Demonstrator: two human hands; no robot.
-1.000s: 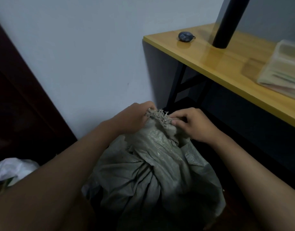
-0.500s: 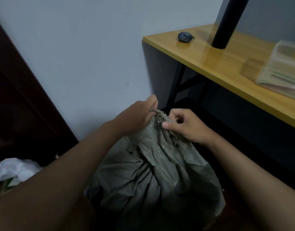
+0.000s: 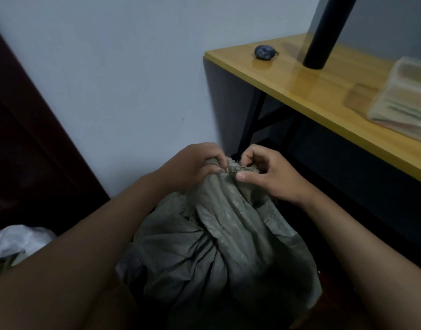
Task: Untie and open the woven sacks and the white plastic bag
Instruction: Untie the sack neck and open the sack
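both hands, left (image 3: 195, 166) and right (image 3: 270, 173), pinch the sack (image 3: 219, 246) neck between them, its twisted length running down toward the person.

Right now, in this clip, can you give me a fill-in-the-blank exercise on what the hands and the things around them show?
1. Both hands, left and right, pinch the gathered top of the grey ____.
2. The black cylinder stands on the ____ tabletop.
3. The white bag lies at the picture's lower ____ edge.
4. The small dark object lies on the tabletop, ____ of the cylinder in the picture.

Missing words: sack; yellow; left; left
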